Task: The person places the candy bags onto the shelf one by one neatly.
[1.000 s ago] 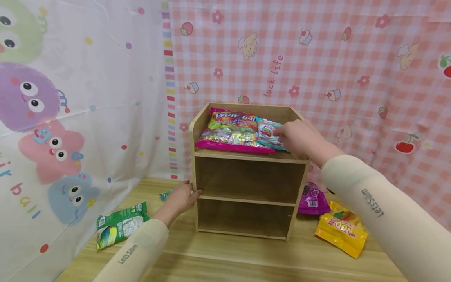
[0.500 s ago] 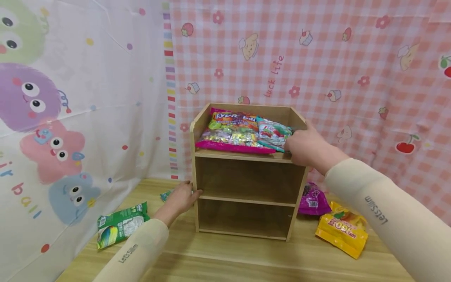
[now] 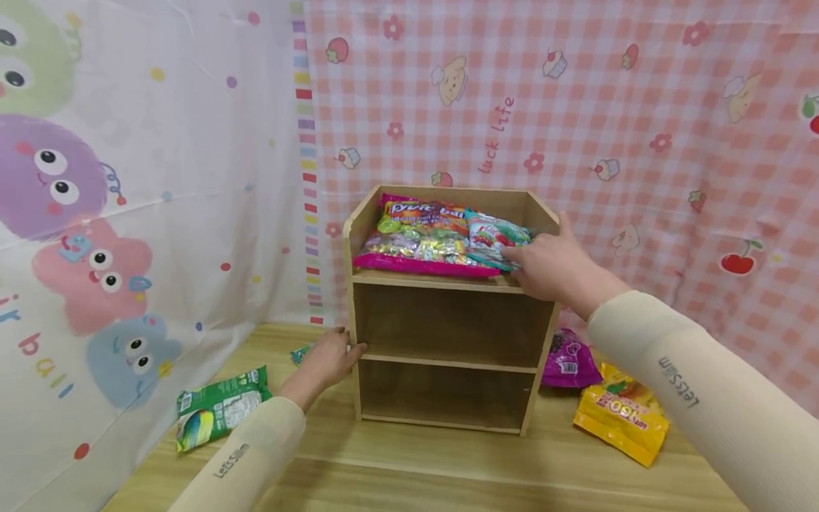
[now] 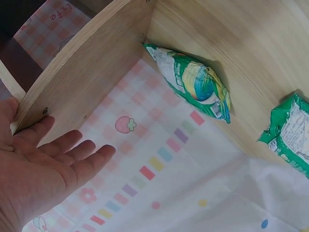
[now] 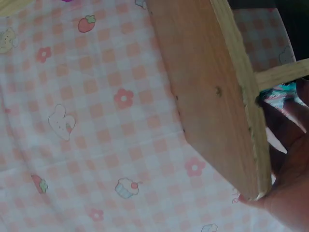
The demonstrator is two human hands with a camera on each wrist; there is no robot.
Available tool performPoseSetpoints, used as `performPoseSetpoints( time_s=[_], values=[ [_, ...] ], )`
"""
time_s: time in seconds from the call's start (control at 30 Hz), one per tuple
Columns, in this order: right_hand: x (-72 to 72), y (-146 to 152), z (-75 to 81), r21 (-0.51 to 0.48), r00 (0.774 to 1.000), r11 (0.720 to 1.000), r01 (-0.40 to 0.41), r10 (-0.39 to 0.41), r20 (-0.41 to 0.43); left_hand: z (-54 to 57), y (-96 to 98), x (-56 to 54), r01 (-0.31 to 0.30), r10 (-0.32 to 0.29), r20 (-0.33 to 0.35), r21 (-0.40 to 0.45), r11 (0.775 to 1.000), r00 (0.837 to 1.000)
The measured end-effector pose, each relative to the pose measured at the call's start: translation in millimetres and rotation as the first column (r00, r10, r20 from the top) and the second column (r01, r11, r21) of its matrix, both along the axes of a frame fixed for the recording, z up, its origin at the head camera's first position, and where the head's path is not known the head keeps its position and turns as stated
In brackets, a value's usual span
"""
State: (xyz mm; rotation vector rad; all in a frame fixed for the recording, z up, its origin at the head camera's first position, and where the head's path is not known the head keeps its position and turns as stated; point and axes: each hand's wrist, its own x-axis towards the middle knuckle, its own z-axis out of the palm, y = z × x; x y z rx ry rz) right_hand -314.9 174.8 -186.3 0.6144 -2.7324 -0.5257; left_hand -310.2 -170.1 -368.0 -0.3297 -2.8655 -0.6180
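The teal candy bag lies on the top tier of the wooden shelf unit, touching the pink-edged candy bag. The right hand is positioned at the tier's right front corner, index finger extended onto the teal bag, thumb raised at the side panel; its remaining fingers are hidden, so whether it grasps anything cannot be told. The left hand rests unclenched against the left panel, gripping nothing. The purple bag is partly concealed behind the unit.
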Motion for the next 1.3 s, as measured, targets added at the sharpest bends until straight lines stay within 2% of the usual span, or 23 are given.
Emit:
performPoseSetpoints(
  time_s=[0.23, 0.43, 0.57, 0.83, 1.1, 1.3],
  values=[
    [0.1, 2.5, -0.1, -0.002, 1.0, 1.0, 0.007, -0.007, -0.019, 2.3, 0.4, 1.8, 0.001, -0.001, -0.001, -0.005, 1.0, 1.0],
    [-1.4, -0.3, -4.8, 0.054, 0.996, 0.999, 0.004, 0.001, -0.093, 1.2, 0.4, 1.8, 0.008, -0.008, -0.007, -0.005, 1.0, 1.0],
    [-1.3, -2.3, -3.8, 0.064, 0.995, 0.998, 0.0, 0.006, -0.095, 1.8, 0.3, 1.5, 0.003, -0.003, -0.008, -0.001, 1.0, 1.0],
    [0.9, 0.3, -2.5, 0.005, 0.997, 1.0, 0.015, -0.015, -0.07, 2.1, 0.8, 2.0, 0.003, -0.003, 0.005, -0.005, 1.0, 1.0],
    [6.4, 4.8, 7.3, -0.019, 0.991, 0.999, -0.035, 0.032, -0.128, 2.4, 1.8, 2.9, -0.008, 0.008, 0.011, -0.005, 1.0, 1.0],
    [9.9, 10.2, 13.1, -0.066, 0.99, 0.997, -0.038, 0.029, -0.137, 1.8, 1.7, 1.9, -0.006, 0.006, 0.005, -0.017, 1.0, 1.0]
  ],
)
